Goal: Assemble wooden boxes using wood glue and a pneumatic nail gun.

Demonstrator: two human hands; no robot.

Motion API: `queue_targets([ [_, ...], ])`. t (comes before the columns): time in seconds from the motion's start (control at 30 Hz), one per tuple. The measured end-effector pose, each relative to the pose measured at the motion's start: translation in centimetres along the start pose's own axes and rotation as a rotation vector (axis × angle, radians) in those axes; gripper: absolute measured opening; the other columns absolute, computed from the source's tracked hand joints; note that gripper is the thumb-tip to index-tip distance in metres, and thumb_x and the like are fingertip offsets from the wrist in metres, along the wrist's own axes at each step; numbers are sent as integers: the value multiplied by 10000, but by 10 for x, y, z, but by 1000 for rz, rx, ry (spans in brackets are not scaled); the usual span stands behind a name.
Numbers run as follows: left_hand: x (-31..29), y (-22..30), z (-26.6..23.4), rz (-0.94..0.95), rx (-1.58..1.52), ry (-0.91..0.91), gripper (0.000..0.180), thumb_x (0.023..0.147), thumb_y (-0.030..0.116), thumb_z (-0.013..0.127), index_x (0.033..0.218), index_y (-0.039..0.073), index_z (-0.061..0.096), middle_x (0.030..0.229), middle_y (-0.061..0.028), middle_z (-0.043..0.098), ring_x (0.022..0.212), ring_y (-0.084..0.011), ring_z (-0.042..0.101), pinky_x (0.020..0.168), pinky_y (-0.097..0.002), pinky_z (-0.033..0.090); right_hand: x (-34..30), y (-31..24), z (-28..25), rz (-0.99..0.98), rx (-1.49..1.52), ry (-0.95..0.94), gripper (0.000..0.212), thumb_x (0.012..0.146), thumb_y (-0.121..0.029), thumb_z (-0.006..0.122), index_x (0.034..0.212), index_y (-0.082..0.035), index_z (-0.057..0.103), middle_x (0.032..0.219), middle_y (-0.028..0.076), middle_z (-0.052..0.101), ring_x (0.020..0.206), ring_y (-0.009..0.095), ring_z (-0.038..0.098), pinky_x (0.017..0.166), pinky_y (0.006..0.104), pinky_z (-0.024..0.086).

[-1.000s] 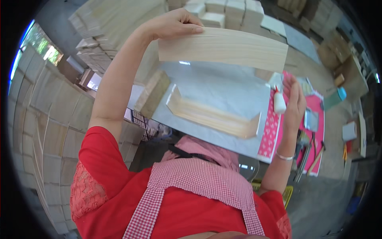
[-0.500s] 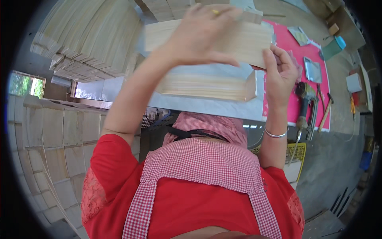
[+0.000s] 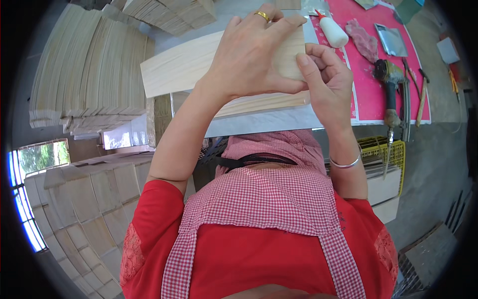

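A pale, flat wooden board (image 3: 184,62) is held at a slant above the work table. My left hand (image 3: 251,57), with a gold ring, spans its right part, thumb along the near edge and fingers reaching over to the far side. At the board's right end, my right hand (image 3: 331,82) is closed, thumb and curled fingers at the corner; the fingertips are partly hidden. Underneath, a longer wooden piece (image 3: 264,105) lies on the grey table top (image 3: 289,119), mostly covered by the board and my left hand.
Tall stacks of thin boards (image 3: 89,65) stand at the left. On a pink sheet (image 3: 366,107) at the right lie a white glue bottle (image 3: 332,31), a crumpled pink cloth (image 3: 362,40), a silver packet (image 3: 391,41), an air nail gun (image 3: 391,92) and a hammer (image 3: 422,94). Below is a yellow crate (image 3: 402,164).
The board and both hands have come lower and nearer the lying wooden piece, covering more of it. My left hand, blurred before, is steadier. The view has shifted, bringing the white bottle in.
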State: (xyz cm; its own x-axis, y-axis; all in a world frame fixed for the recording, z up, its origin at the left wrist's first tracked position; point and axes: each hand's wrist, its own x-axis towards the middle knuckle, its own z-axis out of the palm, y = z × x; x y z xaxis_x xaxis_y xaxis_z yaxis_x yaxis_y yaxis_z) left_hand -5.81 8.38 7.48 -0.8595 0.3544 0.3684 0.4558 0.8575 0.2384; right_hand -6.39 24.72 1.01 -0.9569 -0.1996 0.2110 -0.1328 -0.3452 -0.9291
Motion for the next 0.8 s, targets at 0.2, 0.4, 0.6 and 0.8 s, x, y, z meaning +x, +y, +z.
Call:
queue_targets([
  [0.2, -14, -18, 10, -24, 35, 21, 872, 620, 505, 848, 1328, 76, 572, 1222, -146, 572, 1070, -330, 582, 900, -441, 417, 1, 19, -97, 39, -400, -264, 587, 810, -64, 770, 1347, -23, 537, 1130, 58, 634, 819, 88, 578, 671, 225, 499],
  [0.4, -36, -17, 24, -155, -50, -132, 921, 533, 468, 887, 1288, 52, 560, 1147, -129, 570, 1022, -304, 586, 838, -421, 409, -7, 67, -97, 151, -519, -453, 939, 654, -60, 840, 1486, -112, 408, 1341, 58, 508, 839, 120, 525, 668, 247, 490],
  [0.6, -50, -16, 36, -200, -72, -168, 882, 514, 425, 890, 1252, 61, 572, 1134, -120, 568, 1021, -289, 576, 825, -414, 398, -4, 91, -66, 80, -449, -521, 952, 643, -73, 832, 1486, -111, 392, 1345, 60, 497, 827, 141, 530, 673, 263, 497],
  [0.8, -49, -18, 45, -220, -86, -162, 876, 503, 428, 884, 1241, 73, 574, 1149, -117, 559, 1030, -286, 571, 832, -409, 395, -4, 96, -59, 99, -437, -530, 944, 634, -86, 825, 1475, -106, 398, 1344, 64, 499, 816, 149, 532, 669, 265, 501],
])
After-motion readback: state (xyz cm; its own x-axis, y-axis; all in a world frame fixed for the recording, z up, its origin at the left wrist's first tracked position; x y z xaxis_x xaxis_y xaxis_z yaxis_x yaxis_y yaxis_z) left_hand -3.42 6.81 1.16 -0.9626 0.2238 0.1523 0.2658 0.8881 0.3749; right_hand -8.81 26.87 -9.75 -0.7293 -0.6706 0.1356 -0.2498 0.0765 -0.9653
